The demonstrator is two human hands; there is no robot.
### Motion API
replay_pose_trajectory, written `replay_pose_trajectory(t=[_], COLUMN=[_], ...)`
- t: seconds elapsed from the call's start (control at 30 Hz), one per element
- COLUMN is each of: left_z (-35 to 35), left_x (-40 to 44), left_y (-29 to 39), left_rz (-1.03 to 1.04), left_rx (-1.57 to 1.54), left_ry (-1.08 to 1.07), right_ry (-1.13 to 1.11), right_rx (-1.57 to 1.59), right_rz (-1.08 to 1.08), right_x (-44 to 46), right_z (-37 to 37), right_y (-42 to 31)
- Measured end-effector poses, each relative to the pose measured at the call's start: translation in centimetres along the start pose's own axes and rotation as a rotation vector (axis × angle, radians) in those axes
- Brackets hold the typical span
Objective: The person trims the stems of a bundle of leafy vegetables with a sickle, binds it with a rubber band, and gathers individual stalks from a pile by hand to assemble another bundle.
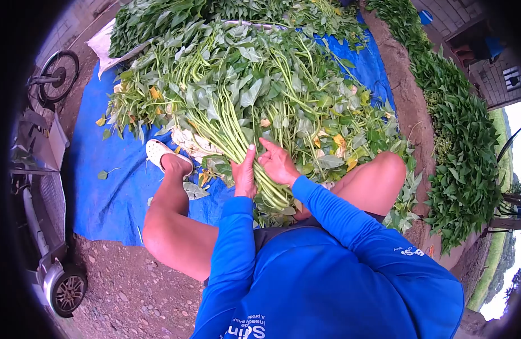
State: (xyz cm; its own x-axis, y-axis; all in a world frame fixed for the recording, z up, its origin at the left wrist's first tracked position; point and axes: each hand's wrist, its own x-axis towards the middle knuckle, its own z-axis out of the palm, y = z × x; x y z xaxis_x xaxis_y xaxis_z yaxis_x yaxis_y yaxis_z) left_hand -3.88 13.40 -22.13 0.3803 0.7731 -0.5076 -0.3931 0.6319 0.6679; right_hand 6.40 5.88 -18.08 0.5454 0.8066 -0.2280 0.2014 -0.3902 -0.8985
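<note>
A bundle of long green stems (234, 129) with leaves at its upper end lies slanting across my lap. My left hand (245, 172) is wrapped round the lower stems, its thumb up along them. On the right side of the bundle, my right hand (277, 163) touches the stems, with its index finger stretched out and the other fingers partly curled. The cut stem ends point down toward my waist. Beyond the hands spreads a large heap of leafy stems (305, 73), with some yellow leaves among them.
Under the heap lies a blue tarp (113, 186). A white clog (156, 153) is on my foot. At the left stand a bicycle wheel (60, 76) and a vehicle wheel (68, 291). More leafy greens (461, 152) line the right side, near a block wall (492, 82).
</note>
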Motion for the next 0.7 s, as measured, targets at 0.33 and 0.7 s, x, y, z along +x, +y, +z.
replay_pose_trajectory(t=[0.33, 0.7], left_z=[2.5, 3.2], left_x=[-1.0, -1.1], left_y=[5.5, 6.7], left_rz=[-0.020, -0.047], left_rx=[0.153, 0.286], left_ry=[0.025, 0.001], right_ry=[-0.200, 0.371], right_rx=[-0.051, -0.692], right_rz=[-0.374, 0.146], right_x=[-6.4, 15.2], right_z=[-2.2, -15.7], right_y=[-1.7, 7.4])
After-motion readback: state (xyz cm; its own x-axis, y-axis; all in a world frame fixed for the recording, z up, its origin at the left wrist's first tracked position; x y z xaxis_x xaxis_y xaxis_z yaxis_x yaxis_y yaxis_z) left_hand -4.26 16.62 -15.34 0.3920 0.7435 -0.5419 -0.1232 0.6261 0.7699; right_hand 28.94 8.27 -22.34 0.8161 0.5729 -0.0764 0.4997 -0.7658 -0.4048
